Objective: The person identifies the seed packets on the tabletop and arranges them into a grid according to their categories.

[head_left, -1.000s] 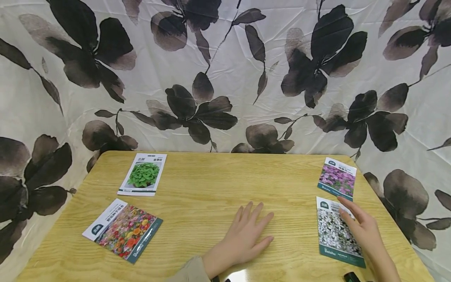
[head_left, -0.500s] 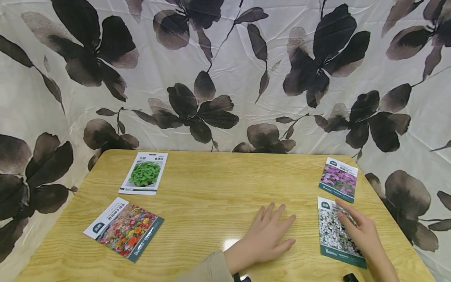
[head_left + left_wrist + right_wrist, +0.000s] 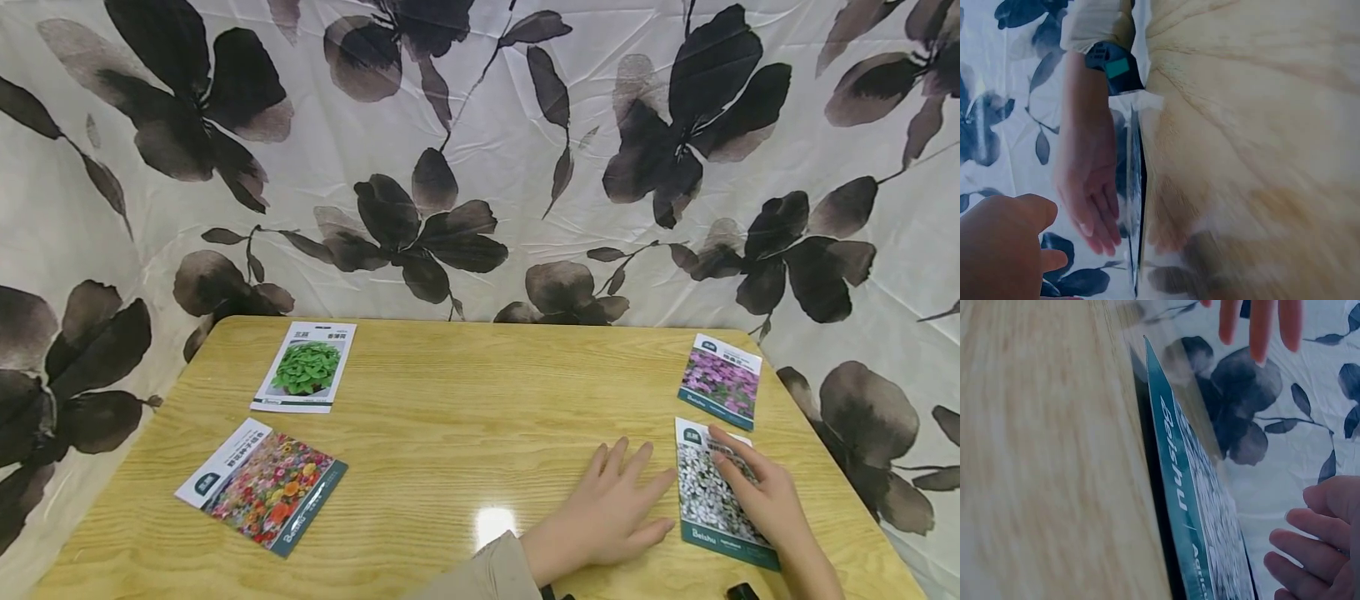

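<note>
White-flower packet lies flat on the worktop, near the right edge, toward the near right corner. My right hand is over it, fingers loosely bent, grasping nothing; it covers the packet's right side and part of the print at the top. Both wrist views put a gap between palm and packet; fingertip contact, can't tell. My left hand is just left of the packet, fingers spread and relaxed, released, thumb close to the packet's left border. Can't tell if the palm touches the worktop.

Purple-flower packet at the far right corner, just beyond the white one. Green-leaf packet near the far left corner; mixed-flower packet set askew along the left edge, nearer me. Small lettering on all of them too fine to read.

My left sleeve and right forearm run out of the head view at the bottom; a black object there is cut off too, can't identify it. Right wrist view: white-flower packet steeply angled, second word cropped at the bottom, left fingers cut off at the top. Left wrist view: worktop smeared, packet nearly edge-on, black wrist device on my right arm. Patterned cloth behind.
</note>
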`<state>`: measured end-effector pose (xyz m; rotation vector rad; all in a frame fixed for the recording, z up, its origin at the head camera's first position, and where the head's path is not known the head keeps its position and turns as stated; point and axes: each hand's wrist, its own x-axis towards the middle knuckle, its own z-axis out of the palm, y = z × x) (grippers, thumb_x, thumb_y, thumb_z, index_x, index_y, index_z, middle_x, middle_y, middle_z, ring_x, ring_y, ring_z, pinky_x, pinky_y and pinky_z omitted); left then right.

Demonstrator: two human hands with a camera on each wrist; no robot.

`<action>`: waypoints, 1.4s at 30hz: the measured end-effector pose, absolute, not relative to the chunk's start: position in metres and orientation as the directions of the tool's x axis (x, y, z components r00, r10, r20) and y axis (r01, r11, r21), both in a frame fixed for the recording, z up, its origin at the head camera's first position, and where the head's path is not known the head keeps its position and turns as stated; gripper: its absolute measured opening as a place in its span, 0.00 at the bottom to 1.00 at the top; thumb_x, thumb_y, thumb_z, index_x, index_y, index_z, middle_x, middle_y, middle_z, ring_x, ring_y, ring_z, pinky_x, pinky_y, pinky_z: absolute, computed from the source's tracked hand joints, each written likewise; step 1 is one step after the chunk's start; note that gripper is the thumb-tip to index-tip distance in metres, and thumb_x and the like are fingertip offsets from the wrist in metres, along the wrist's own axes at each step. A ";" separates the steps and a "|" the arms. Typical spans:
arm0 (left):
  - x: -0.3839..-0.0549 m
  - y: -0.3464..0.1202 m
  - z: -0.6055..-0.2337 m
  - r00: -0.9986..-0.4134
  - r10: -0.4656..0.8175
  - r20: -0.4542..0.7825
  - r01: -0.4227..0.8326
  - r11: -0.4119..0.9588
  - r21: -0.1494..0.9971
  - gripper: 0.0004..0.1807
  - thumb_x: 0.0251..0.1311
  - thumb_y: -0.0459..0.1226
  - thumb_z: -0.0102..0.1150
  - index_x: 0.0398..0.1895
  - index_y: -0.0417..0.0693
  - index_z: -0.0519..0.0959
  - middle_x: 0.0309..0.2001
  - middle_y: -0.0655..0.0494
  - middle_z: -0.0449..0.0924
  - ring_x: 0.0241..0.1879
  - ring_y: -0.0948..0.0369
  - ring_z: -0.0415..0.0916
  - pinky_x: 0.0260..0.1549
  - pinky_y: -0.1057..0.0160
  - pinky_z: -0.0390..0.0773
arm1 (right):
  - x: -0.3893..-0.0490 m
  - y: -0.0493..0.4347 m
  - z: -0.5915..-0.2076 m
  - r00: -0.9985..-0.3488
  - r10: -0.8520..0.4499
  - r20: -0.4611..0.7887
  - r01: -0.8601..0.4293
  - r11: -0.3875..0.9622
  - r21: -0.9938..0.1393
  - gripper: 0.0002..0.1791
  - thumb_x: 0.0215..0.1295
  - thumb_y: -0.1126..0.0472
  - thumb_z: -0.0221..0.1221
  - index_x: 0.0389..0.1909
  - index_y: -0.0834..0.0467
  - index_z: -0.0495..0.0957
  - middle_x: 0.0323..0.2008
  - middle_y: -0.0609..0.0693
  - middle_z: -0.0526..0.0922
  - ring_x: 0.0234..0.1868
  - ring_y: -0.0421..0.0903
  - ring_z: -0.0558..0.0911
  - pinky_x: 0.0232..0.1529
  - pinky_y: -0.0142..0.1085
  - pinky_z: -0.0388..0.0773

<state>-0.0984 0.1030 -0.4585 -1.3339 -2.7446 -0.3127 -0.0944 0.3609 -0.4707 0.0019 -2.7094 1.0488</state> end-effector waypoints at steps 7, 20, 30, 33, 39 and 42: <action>-0.097 0.124 -0.458 -0.588 0.801 0.109 0.803 0.563 0.193 0.32 0.73 0.62 0.29 0.78 0.68 0.55 0.77 0.52 0.51 0.75 0.48 0.50 0.69 0.47 0.60 | -0.094 0.361 -0.476 -0.957 0.027 0.288 -0.177 0.733 -0.657 0.21 0.72 0.58 0.58 0.64 0.55 0.77 0.62 0.44 0.77 0.58 0.15 0.64 0.50 0.11 0.57; -0.092 0.150 -0.470 -0.481 0.859 0.175 0.877 0.474 0.083 0.33 0.76 0.57 0.29 0.79 0.58 0.53 0.78 0.54 0.51 0.75 0.56 0.50 0.70 0.64 0.55 | -0.097 0.359 -0.483 -0.897 -0.119 0.425 -0.381 0.697 -0.608 0.22 0.60 0.71 0.66 0.57 0.66 0.80 0.62 0.54 0.78 0.63 0.21 0.66 0.62 0.14 0.55; -0.092 0.152 -0.489 -0.416 0.863 0.286 0.883 0.458 -0.101 0.30 0.74 0.53 0.38 0.73 0.50 0.65 0.73 0.49 0.60 0.73 0.52 0.55 0.72 0.61 0.55 | -0.098 0.362 -0.488 -0.880 -0.137 0.455 -0.409 0.706 -0.578 0.22 0.58 0.74 0.66 0.55 0.65 0.81 0.61 0.55 0.79 0.63 0.21 0.67 0.62 0.14 0.56; -0.091 0.153 -0.494 -0.396 0.870 0.293 0.875 0.455 -0.167 0.30 0.74 0.53 0.38 0.72 0.49 0.66 0.72 0.48 0.61 0.72 0.51 0.56 0.71 0.60 0.56 | -0.098 0.363 -0.488 -0.880 -0.132 0.456 -0.407 0.704 -0.582 0.21 0.58 0.74 0.66 0.55 0.66 0.82 0.61 0.56 0.79 0.63 0.21 0.67 0.62 0.14 0.56; -0.092 0.155 -0.499 -0.352 0.877 0.327 0.882 0.428 -0.199 0.29 0.74 0.51 0.37 0.72 0.49 0.68 0.72 0.47 0.62 0.72 0.52 0.57 0.72 0.60 0.53 | -0.097 0.367 -0.489 -0.878 -0.104 0.468 -0.396 0.706 -0.587 0.22 0.59 0.74 0.66 0.55 0.65 0.82 0.61 0.51 0.79 0.62 0.21 0.67 0.61 0.14 0.57; -0.093 0.157 -0.498 -0.345 0.882 0.319 0.888 0.417 -0.192 0.28 0.74 0.50 0.37 0.72 0.50 0.68 0.72 0.47 0.62 0.73 0.52 0.56 0.73 0.60 0.51 | -0.097 0.370 -0.490 -0.875 -0.090 0.475 -0.390 0.713 -0.583 0.22 0.58 0.74 0.66 0.56 0.64 0.82 0.62 0.45 0.78 0.61 0.20 0.68 0.64 0.16 0.56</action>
